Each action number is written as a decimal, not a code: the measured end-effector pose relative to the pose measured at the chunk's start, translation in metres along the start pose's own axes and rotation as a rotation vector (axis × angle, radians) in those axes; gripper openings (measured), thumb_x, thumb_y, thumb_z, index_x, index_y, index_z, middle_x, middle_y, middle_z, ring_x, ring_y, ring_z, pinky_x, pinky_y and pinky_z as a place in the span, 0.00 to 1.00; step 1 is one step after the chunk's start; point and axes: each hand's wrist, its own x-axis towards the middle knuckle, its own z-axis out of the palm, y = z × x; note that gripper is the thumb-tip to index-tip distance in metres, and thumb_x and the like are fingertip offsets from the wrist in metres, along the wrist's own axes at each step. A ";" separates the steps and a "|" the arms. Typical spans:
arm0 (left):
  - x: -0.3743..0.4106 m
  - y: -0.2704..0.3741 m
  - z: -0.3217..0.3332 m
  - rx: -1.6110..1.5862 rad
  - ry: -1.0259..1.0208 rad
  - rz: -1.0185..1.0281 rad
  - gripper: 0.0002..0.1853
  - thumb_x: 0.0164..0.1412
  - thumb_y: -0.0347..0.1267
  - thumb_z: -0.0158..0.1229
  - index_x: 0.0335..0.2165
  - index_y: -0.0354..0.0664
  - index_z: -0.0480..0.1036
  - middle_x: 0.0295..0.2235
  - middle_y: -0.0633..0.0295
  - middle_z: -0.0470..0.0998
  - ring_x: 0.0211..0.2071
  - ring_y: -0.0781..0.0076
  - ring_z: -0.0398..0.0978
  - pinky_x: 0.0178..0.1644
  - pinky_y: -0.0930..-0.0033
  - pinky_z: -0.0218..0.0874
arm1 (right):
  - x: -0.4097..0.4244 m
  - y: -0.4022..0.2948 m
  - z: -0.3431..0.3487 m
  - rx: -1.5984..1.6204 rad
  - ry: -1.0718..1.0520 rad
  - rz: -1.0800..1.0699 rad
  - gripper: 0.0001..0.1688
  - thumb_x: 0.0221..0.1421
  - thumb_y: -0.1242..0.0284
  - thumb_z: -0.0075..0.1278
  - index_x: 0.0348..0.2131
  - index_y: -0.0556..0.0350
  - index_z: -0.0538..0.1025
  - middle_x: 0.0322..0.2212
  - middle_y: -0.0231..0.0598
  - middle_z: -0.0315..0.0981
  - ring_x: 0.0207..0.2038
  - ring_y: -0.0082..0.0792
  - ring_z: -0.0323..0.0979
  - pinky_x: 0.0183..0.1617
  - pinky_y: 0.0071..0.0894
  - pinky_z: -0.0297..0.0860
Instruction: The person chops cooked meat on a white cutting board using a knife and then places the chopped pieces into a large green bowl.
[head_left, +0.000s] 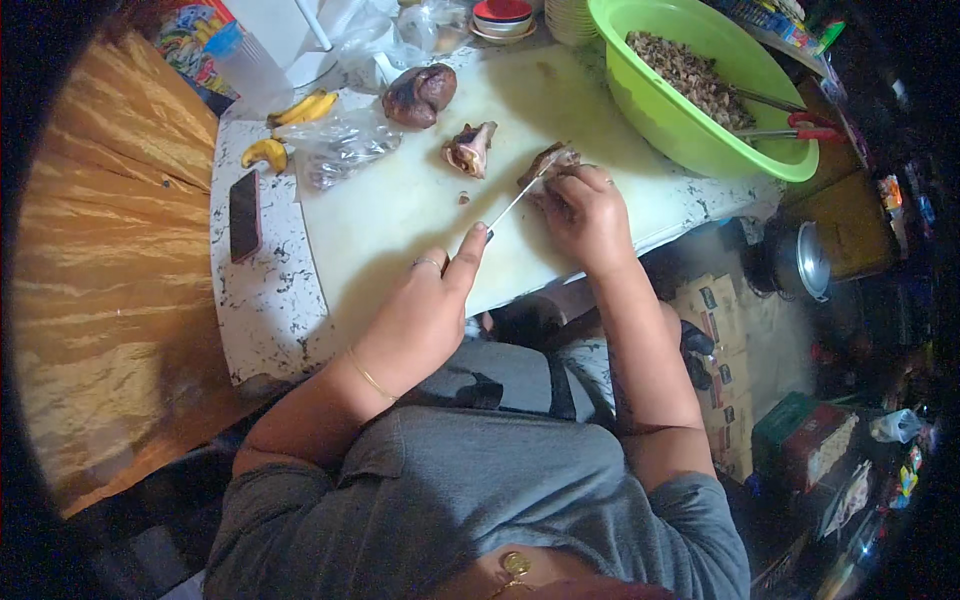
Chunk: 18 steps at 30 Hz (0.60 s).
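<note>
My left hand (424, 311) grips a knife (512, 201) by its dark handle, index finger stretched along the top. The thin blade slants up and right onto a piece of cooked meat (534, 165). That piece is held down by my right hand (589, 214), whose curled fingers hide part of it. Both hands are over a large pale cutting board (390, 225). Farther left on the board are a bony chunk of meat (471, 148), a tiny scrap (463, 198) and a big dark browned lump of meat (420, 95).
A green basin (675, 127) of chopped meat, with red-handled tongs (814, 133) in it, stands at the right. Leftward lie a clear plastic bag (349, 150), bananas (304, 110) and a phone (244, 216). Stacked bowls (502, 19) stand behind. A lidded pot (810, 259) is lower right.
</note>
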 end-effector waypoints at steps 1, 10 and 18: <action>0.000 -0.001 0.001 0.026 -0.007 0.014 0.35 0.59 0.23 0.51 0.64 0.37 0.55 0.35 0.40 0.71 0.32 0.41 0.73 0.39 0.48 0.67 | 0.000 -0.002 -0.002 0.005 -0.013 0.008 0.10 0.41 0.75 0.64 0.29 0.55 0.81 0.35 0.47 0.78 0.38 0.52 0.75 0.44 0.45 0.72; 0.055 0.002 -0.002 0.142 -0.061 0.094 0.32 0.59 0.22 0.47 0.62 0.25 0.56 0.35 0.35 0.74 0.33 0.42 0.77 0.38 0.50 0.70 | -0.001 0.003 0.000 0.008 0.007 -0.004 0.10 0.42 0.75 0.63 0.29 0.58 0.81 0.37 0.51 0.78 0.40 0.53 0.75 0.46 0.45 0.72; 0.057 -0.003 0.010 0.116 -0.088 0.061 0.33 0.59 0.21 0.44 0.63 0.29 0.54 0.36 0.37 0.74 0.33 0.38 0.75 0.39 0.45 0.68 | -0.001 0.002 0.000 0.025 0.022 0.059 0.09 0.42 0.75 0.63 0.29 0.57 0.81 0.36 0.49 0.79 0.39 0.53 0.76 0.47 0.45 0.73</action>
